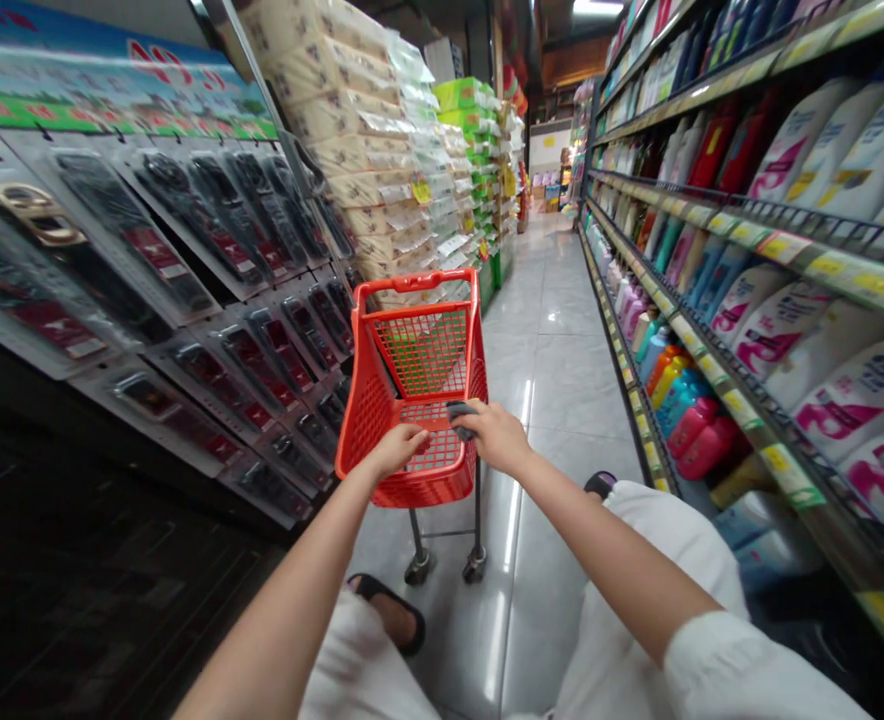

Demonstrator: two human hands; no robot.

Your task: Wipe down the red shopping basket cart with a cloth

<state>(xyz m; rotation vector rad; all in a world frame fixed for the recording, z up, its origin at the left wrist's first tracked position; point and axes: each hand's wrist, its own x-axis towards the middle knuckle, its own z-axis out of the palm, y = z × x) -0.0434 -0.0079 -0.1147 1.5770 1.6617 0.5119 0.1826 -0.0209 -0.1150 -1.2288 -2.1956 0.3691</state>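
A small red plastic shopping cart (pixel 346 430) stands in the aisle ahead of me, its mesh basket inside the near rim and its wheels on the floor. My right hand (pixel 498 435) is closed around a dark grey cloth (pixel 462 420) over the basket's right side. Over the near left part of the basket is my left hand (pixel 401 447), its fingers loosely curled together with nothing visible in them. Whether it touches the rim beneath cannot be made out. The basket's mesh floor shows between the two hands.
Packaged belts (pixel 164 230) hang on a display at the left. Beyond it rise stacked beige packs (pixel 374 150) and green packs (pixel 476 150). Shelves of bottles (pixel 862 400) line the right side. Grey tiled floor (pixel 562 350) runs between them.
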